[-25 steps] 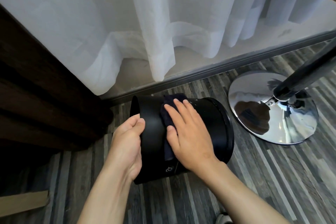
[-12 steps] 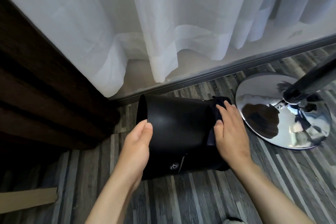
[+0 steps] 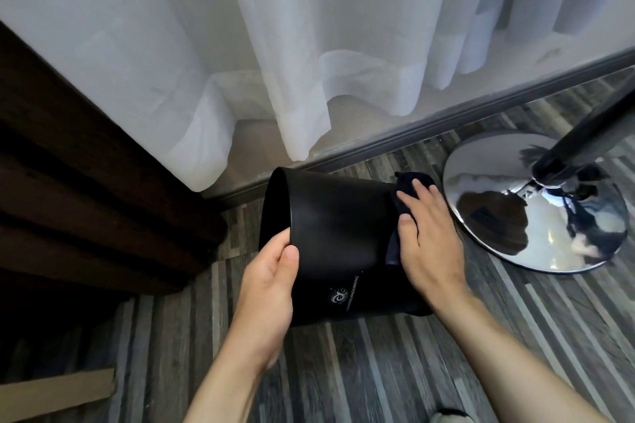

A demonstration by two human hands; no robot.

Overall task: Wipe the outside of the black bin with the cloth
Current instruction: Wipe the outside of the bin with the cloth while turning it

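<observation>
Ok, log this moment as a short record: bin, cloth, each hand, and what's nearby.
bin: black bin tipped on its side on the striped floor, open mouth toward the left, white logo on its wall
cloth: dark cloth pressed on the bin's outer wall near the base end
left hand: left hand grips the bin's rim, thumb on the outside
right hand: right hand flat on the cloth
nearby: chrome round base with a dark pole to the right, apart from the bin; white curtain behind
</observation>
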